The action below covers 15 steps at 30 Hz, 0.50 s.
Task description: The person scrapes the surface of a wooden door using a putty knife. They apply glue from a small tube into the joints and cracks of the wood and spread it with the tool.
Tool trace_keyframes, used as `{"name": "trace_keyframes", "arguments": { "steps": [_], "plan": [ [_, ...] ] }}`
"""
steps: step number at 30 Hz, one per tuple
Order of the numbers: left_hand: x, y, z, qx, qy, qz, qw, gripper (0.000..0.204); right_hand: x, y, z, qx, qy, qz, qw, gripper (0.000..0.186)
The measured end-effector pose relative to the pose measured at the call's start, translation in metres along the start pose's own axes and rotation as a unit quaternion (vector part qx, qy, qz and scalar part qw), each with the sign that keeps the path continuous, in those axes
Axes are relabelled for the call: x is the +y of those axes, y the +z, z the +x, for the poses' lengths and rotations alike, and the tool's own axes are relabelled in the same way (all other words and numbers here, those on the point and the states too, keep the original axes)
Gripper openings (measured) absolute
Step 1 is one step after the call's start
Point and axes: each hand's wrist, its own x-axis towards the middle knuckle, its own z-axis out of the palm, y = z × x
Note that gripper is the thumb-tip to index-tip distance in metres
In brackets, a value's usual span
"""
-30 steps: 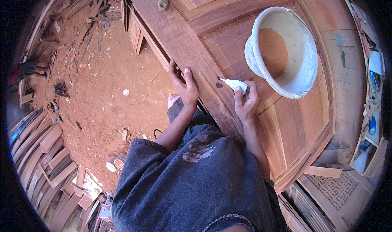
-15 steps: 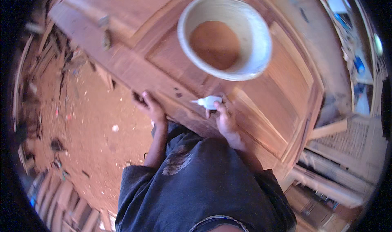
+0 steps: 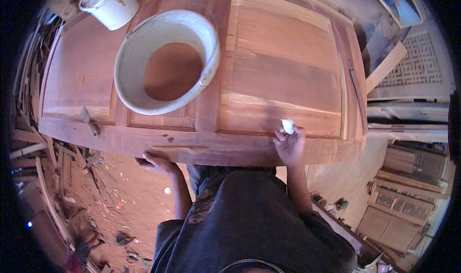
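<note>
My right hand (image 3: 290, 145) holds a small white squeeze bottle (image 3: 287, 125) over the near right part of a panelled wooden door (image 3: 280, 71) lying flat. My left hand (image 3: 158, 163) grips the door's near edge, fingers partly hidden. Just beyond that hand are dark marks on the rail (image 3: 168, 138). A large whitish bucket (image 3: 129, 93) with brown material inside stands on the door, and a narrow tool with a flat end (image 3: 89, 122), perhaps a brush or scraper, lies to its left.
A second white bucket (image 3: 108, 9) sits at the far left. Wood offcuts (image 3: 65, 167) litter the dirt floor (image 3: 129, 196) on the left. At the right are a plank (image 3: 384, 66), a carved lattice panel (image 3: 413, 61) and several stacked doors (image 3: 398, 215).
My view has swung, so the door now lies crosswise and the second bucket shows. My right hand, still on the bottle, has turned it more upright. My left hand stays at the edge.
</note>
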Motion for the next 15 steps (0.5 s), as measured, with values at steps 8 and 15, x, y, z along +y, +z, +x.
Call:
{"name": "trace_keyframes", "arguments": {
  "steps": [8,15],
  "plan": [
    [0.008,-0.019,0.01,0.009,-0.124,0.08,0.989,0.05,-0.059,-0.059,-0.037,0.073,-0.072,0.036,0.994,0.032],
    [0.036,0.006,-0.015,-0.006,-0.191,-0.042,0.981,0.07,-0.091,-0.093,-0.067,0.115,-0.131,-0.001,0.985,0.037]
  ]
}}
